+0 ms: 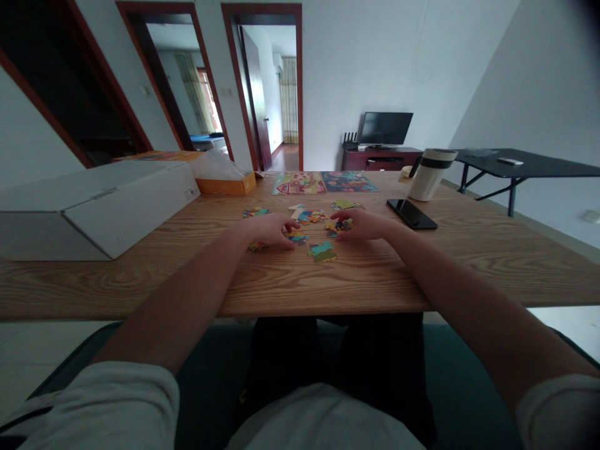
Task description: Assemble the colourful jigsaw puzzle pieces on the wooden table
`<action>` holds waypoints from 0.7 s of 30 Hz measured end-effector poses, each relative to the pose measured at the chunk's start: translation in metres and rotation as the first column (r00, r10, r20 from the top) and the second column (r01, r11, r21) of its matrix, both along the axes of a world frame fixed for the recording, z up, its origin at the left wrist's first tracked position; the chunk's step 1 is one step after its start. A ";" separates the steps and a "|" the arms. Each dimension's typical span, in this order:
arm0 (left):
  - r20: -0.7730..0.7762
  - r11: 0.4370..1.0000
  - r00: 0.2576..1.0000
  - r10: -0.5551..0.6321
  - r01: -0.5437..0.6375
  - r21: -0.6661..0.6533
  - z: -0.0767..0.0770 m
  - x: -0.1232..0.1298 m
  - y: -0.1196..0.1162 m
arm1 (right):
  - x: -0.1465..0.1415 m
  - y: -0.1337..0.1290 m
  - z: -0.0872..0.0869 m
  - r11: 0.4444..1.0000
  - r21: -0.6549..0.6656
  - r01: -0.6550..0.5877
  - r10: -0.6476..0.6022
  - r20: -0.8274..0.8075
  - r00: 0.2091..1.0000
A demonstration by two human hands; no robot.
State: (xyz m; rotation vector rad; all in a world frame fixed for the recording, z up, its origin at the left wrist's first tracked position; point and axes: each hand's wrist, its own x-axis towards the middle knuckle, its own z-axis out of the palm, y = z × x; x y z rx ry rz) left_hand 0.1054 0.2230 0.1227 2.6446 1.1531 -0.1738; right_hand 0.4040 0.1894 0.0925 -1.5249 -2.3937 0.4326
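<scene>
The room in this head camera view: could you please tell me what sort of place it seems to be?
It looks like a home living room: a television stands on a low dark red cabinet, doorways open onto further rooms, and jigsaw pieces lie on a wooden table.

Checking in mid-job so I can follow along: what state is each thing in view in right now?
Left hand: palm down, fingers curled beside a jigsaw piece.
Right hand: palm down, fingers on a jigsaw-piece cluster.
Loose jigsaw piece: flat on the table, unjoined.
Printed puzzle picture: lying flat.
Smartphone: lying flat, dark.
Tumbler: upright.
White cardboard box: closed.
Television: screen dark.
</scene>
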 end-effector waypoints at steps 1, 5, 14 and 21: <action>-0.004 1.000 1.000 0.016 -0.016 0.003 0.001 -0.001 0.000 | 0.000 0.000 0.000 1.000 0.022 -0.002 0.002 -0.003 1.000; -0.036 0.996 0.996 0.082 -0.083 -0.035 0.005 -0.008 0.003 | 0.004 0.004 -0.004 0.993 0.112 0.030 -0.031 0.012 0.999; -0.064 0.979 0.977 0.201 -0.204 -0.032 0.010 -0.026 0.010 | 0.011 0.008 -0.009 0.995 0.085 0.049 -0.049 -0.001 0.999; 0.057 0.943 0.947 0.316 -0.320 0.095 0.011 -0.062 0.038 | 0.023 0.017 -0.018 1.000 0.022 -0.015 0.013 0.077 0.997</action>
